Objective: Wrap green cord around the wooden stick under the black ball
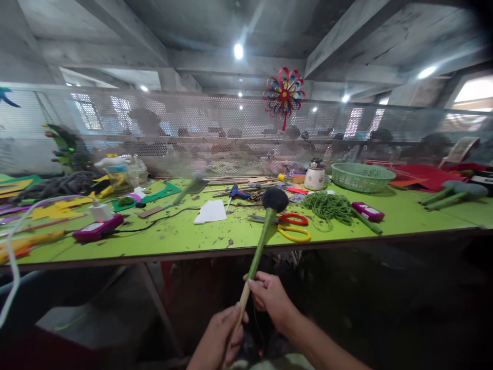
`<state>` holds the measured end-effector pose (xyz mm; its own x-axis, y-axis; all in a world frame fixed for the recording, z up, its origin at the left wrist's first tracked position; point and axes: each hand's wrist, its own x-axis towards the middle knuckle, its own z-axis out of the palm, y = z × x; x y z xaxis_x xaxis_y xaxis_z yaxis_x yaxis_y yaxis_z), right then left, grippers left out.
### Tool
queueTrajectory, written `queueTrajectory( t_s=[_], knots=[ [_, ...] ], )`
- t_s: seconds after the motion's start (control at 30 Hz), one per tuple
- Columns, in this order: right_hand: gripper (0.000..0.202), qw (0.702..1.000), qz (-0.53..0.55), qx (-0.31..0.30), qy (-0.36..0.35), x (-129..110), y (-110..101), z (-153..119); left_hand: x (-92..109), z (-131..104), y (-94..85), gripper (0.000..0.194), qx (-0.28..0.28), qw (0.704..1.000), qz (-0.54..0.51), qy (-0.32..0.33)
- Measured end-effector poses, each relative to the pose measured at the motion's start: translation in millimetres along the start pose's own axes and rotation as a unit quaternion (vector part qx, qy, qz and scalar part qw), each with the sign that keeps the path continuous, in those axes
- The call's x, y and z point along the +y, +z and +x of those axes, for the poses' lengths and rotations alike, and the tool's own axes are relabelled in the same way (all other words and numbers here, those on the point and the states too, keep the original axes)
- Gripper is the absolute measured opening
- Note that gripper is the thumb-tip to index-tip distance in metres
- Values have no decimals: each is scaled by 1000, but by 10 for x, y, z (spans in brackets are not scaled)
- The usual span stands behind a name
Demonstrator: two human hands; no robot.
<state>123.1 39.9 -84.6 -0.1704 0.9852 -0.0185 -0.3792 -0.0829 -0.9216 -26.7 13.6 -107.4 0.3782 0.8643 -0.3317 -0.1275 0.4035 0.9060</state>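
A stick (259,250) with a dark round head slants up over the table's front edge. Green wrapping covers its upper part, and bare pale wood shows lower down. My left hand (224,331) is closed round the bare lower end. Higher up, my right hand (269,294) pinches the stick where the green wrapping meets the wood. Scissors (295,227) with red and yellow handles lie just behind the stick on the green table (185,239). A bundle of green cord (330,208) is to their right.
A blue glue gun (239,193) and white paper (211,211) lie mid-table. Farther right are a green basket (362,177), a white jar (315,177) and a purple box (367,211). Another purple box (98,228) with cables sits left. Perforated panels stand behind.
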Motion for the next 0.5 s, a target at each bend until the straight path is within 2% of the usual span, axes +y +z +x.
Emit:
queueTrajectory(
  t_s=[0.07, 0.17, 0.23, 0.3, 0.37, 0.4, 0.43, 0.5],
  knots=[
    [41, 1000, 2, 0, -3, -1, 5, -18, 7, 12, -8, 46, -56, 996, -68, -31],
    [41, 1000, -12, 16, -16, 15, 10, -14, 41, 31, -15, 46, -98, 991, -72, -51],
    [41, 999, -23, 31, -22, 38, 7, 7, 53, 50, -11, 50, -61, 997, -9, -39],
    [40, 998, -35, 44, -26, 66, -5, 32, 53, 68, -7, 52, 21, 995, 97, 22],
    [39, 997, -46, 53, -33, 91, -19, 46, 50, 73, -8, 49, 112, 967, 197, 120],
    [38, 997, -48, 54, -35, 97, -26, 47, 51, 70, -9, 48, 138, 952, 226, 157],
    [38, 997, -44, 51, -35, 98, -31, 42, 54, 64, -8, 48, 146, 946, 233, 169],
    [38, 999, -28, 35, -28, 85, -39, 17, 70, 47, 4, 51, 106, 970, 184, 115]
  ],
)
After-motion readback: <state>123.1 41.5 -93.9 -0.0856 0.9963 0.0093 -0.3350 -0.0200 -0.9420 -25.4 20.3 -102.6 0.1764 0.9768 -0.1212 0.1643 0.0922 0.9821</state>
